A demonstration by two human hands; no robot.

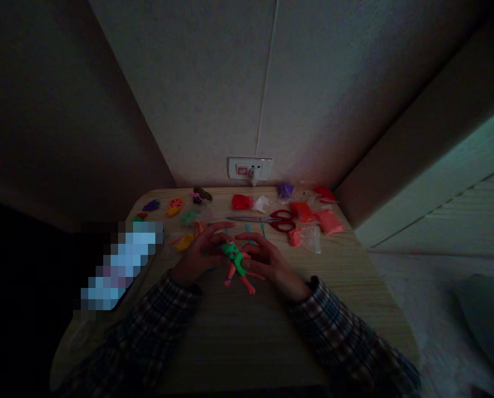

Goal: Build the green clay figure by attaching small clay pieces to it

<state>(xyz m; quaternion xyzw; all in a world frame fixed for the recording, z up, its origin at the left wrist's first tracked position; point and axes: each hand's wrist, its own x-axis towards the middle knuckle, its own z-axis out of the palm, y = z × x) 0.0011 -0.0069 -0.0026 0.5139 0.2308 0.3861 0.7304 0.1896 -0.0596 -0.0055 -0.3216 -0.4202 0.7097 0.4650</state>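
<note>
Between my hands is a small clay figure [239,264] with a green body, a green patterned head part and pinkish-orange limbs. It hangs slanted above the table, its legs toward me. My right hand [267,258] grips the green body between thumb and fingers. At the head end, my left hand [201,251] has its fingers bent around the figure's edge; part of its grip is hidden. Just beyond the hands lie light-blue modelling tools [263,229] and red-handled scissors [267,219], with yellow clay [184,242] beside my left hand.
A phone with a blurred screen [125,265] stands at the left of the wooden table [247,342]. Red clay packets [329,220], a purple clay packet [285,190] and small clay pieces [176,203] line the back. Behind is a wall socket [250,168] with a plug.
</note>
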